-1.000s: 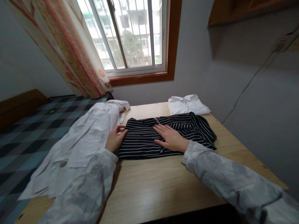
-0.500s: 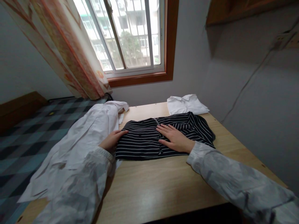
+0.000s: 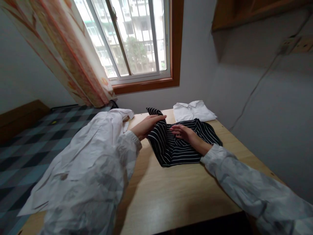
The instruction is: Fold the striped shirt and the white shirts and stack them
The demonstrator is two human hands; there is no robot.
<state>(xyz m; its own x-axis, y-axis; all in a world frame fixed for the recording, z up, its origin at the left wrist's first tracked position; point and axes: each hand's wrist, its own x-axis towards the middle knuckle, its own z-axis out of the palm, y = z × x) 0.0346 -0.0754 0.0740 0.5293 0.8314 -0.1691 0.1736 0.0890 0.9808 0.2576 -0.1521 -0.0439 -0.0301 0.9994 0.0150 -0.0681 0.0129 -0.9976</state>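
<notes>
A black shirt with white stripes [image 3: 187, 156] lies partly flat on the wooden table [image 3: 156, 199]. Its left part is raised and bends over toward the right. My left hand [image 3: 149, 125] holds this raised part, fingers stretched along the cloth and the thumb hidden. Just right of the fold, my right hand [image 3: 184, 134] is over the shirt's middle, fingers apart and slightly bent, gripping nothing. Whether its fingertips touch the cloth I cannot tell.
A folded white shirt [image 3: 193, 111] lies at the table's back right. Loose white clothing [image 3: 90, 140] covers the left edge, beside a bed with a checked cover [image 3: 29, 150]. Behind stand a window [image 3: 137, 42] and a curtain [image 3: 66, 49]; a shelf [image 3: 239, 16] hangs upper right.
My left hand has lifted the shirt's left end off the table and carried it rightward. My right hand, flat on the cloth before, now has its fingers raised and bent.
</notes>
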